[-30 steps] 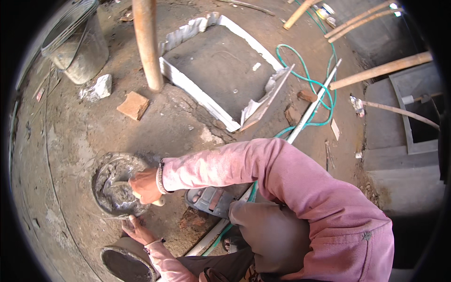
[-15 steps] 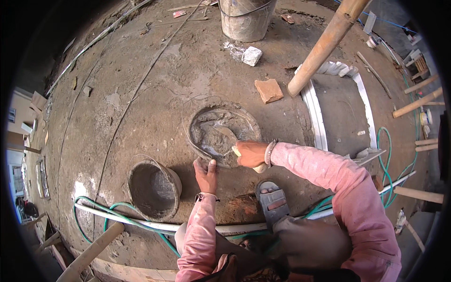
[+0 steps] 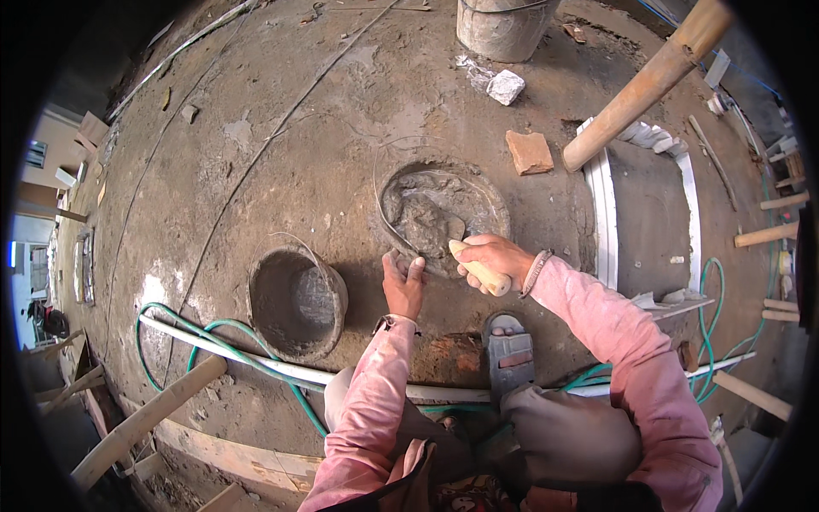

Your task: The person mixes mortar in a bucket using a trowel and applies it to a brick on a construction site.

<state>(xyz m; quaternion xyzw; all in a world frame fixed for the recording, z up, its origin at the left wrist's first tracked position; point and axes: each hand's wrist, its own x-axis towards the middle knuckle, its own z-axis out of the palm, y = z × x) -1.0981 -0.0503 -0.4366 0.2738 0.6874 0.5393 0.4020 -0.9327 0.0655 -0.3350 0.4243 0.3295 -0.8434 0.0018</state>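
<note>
A round dark bucket in front of me holds wet grey mortar. My left hand grips its near-left rim, with the thumb on the edge and the fingers closed around it. My right hand is wrapped round the pale wooden handle of a trowel, over the near-right rim. The trowel's blade sits against the mortar, only a small part of it showing. A second bucket, mud-stained with a thin wire handle, stands on the ground to the left of my left hand.
A broken brick and a white lump lie beyond the mortar. Farther back is a large bucket. A bamboo pole slants beside a white-edged frame at right. A green hose and white pipe cross near my sandalled foot.
The whole view has shifted, so things sit farther right. The trowel's blade, earlier lying across the mortar in plain sight, is now mostly hidden in it. My left hand stays on the rim.
</note>
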